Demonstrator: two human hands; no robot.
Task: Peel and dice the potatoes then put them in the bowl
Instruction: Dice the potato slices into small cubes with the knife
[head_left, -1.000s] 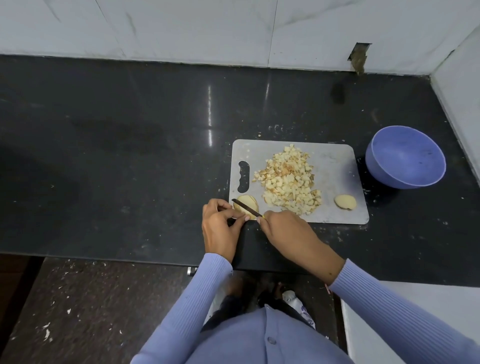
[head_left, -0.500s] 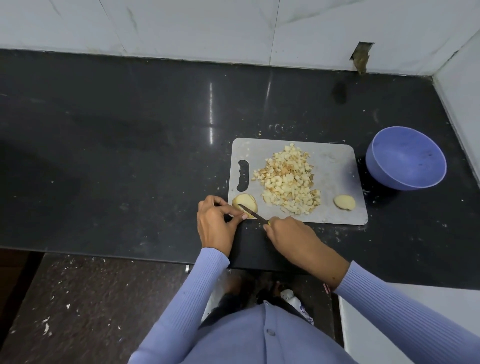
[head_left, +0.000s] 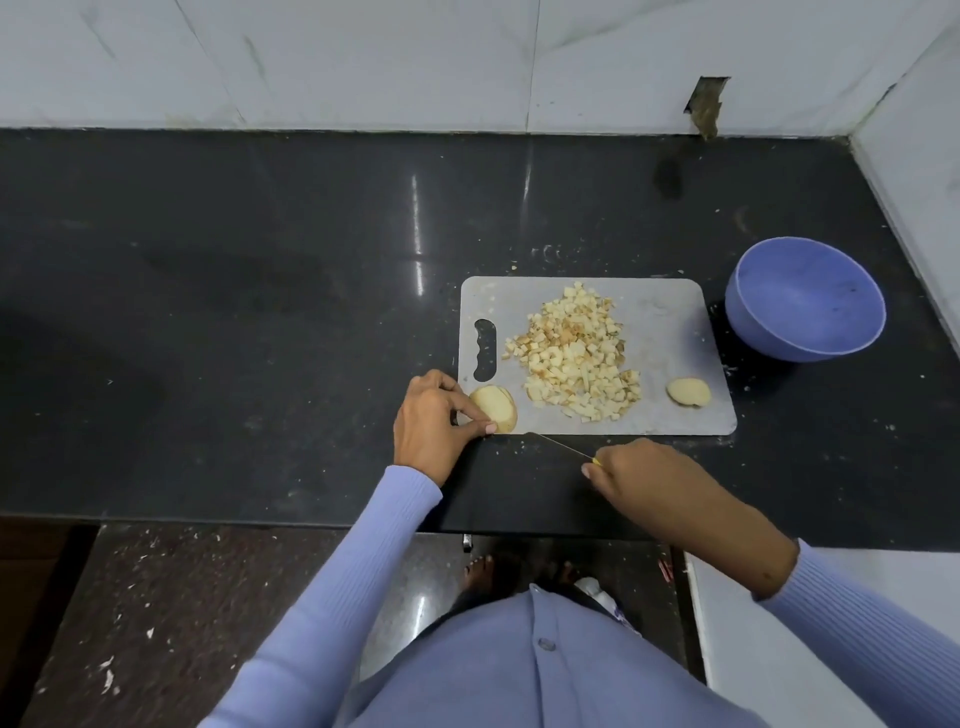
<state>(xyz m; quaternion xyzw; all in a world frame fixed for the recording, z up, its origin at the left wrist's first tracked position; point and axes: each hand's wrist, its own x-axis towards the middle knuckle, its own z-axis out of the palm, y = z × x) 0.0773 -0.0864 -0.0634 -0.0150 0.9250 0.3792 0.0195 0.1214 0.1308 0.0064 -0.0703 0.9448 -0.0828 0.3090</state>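
fingertips (head_left: 488, 427) on potato half (head_left: 496, 409), seemingly at cutting board (head_left: 670, 322) corner

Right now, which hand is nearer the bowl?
Right. The right hand sits below the board's near edge holding the knife, left of and below the bowl. The left hand is farther left, pinching the potato half.

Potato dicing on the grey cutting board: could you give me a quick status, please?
Left hand pinches pale potato half. Right hand holds thin knife, blade off board. Blue plastic bowl empty. Nothing blocking.
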